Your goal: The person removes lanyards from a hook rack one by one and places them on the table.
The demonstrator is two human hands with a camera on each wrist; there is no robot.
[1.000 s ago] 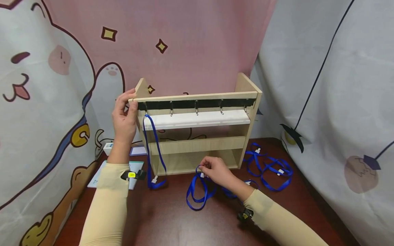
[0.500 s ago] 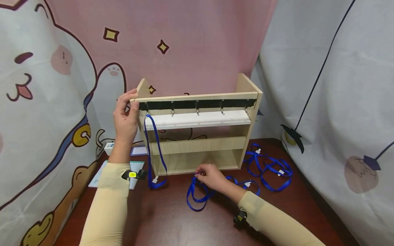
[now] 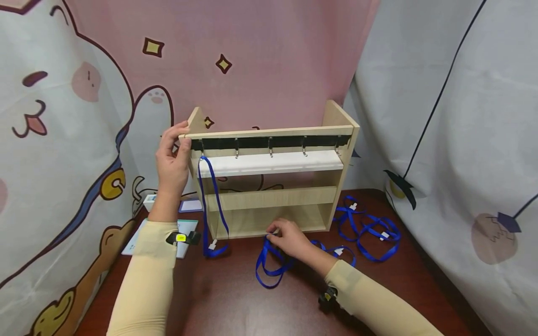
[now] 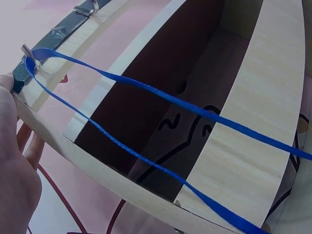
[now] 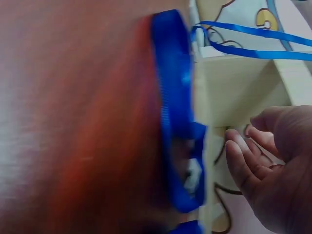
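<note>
My left hand [image 3: 173, 158] grips the upper left corner of a light wooden desk shelf [image 3: 269, 198], thumb in front. From the leftmost metal hook [image 3: 202, 150] hangs a blue lanyard [image 3: 217, 200], its white clip [image 3: 212, 245] near the table. My right hand [image 3: 290, 238] is just above a second blue lanyard [image 3: 269, 273] on the table before the shelf. In the right wrist view, thumb and fingers are apart with nothing between them, and this lanyard [image 5: 178, 97] lies clear of the fingertips.
More blue lanyards [image 3: 378, 233] with white clips lie on the dark red table [image 3: 235, 298] at right, one [image 3: 349, 256] partly behind the right forearm. Several bare hooks [image 3: 271, 151] line the black strip. Flat cards [image 3: 189, 233] and a small white box [image 3: 150, 202] are at left.
My right hand has dipped left and down with the second lanyard's loop, then risen slightly with its fingers off it. The left hand keeps its grip on the shelf.
</note>
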